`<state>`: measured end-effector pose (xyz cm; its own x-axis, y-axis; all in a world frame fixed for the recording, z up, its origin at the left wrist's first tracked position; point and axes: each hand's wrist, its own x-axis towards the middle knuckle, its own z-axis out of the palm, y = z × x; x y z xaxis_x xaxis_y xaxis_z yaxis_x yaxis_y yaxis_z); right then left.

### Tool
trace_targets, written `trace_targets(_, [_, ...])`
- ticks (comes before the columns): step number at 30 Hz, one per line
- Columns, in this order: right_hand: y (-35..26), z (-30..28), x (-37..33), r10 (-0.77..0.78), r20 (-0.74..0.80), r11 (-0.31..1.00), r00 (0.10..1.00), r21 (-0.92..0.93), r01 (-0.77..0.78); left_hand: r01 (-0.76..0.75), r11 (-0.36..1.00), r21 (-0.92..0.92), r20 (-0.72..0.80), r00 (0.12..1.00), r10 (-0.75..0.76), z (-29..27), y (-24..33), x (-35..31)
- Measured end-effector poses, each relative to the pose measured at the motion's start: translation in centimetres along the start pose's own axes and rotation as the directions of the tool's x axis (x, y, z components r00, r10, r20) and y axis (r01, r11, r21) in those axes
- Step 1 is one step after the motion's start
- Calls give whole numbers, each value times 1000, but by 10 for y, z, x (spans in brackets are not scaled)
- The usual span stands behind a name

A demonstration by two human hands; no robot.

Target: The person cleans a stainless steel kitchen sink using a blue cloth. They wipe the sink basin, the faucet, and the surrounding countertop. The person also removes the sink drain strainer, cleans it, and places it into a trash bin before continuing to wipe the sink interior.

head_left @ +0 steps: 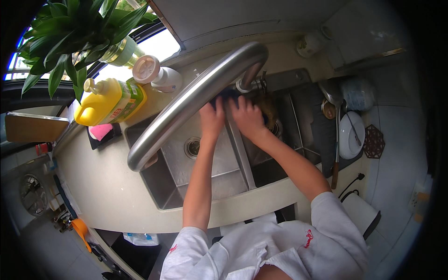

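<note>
At the back of the double-bowl steel sink [247, 172], my hands lie side by side near the divider. My left hand [213, 120] reaches over the left bowl, its visible fingers extended and apart. Beside it, my right hand [248, 117] spreads its fingers close to the faucet base. A dark blue, cloth-like thing [226, 94] shows at the fingertips of both hands; its shape is mostly hidden. The thick curved steel faucet [200, 102] arches in front, covering part of the area. A yellowish-brown thing [268, 112] sits in the right bowl beside my right hand.
Left of the sink stand a yellow pump bottle [112, 100], a white bottle with a pinkish top [163, 78], a pink sponge [100, 132] and a potted plant [70, 42]. At right are a white plate [351, 135], a long-handled ladle [337, 135] and a dark cloth [324, 126].
</note>
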<state>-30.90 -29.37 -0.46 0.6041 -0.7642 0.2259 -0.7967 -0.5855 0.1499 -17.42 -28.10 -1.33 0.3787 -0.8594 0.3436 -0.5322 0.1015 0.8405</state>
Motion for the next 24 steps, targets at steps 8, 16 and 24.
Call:
trace_targets(8, [-27, 7, -24, 252, 338, 944, 907, 120, -307, -41, 953, 300, 166, 986, -10, 6, 10, -34])
trace_targets(16, [-36, -6, -17, 292, 476, 880, 830, 206, -427, -8, 963, 270, 200, 979, -48, 1, 6, -25])
trace_targets(24, [-22, 2, 14, 214, 399, 880, 891, 318, -354, 80, 980, 180, -79, 995, -67, 14, 7, -6])
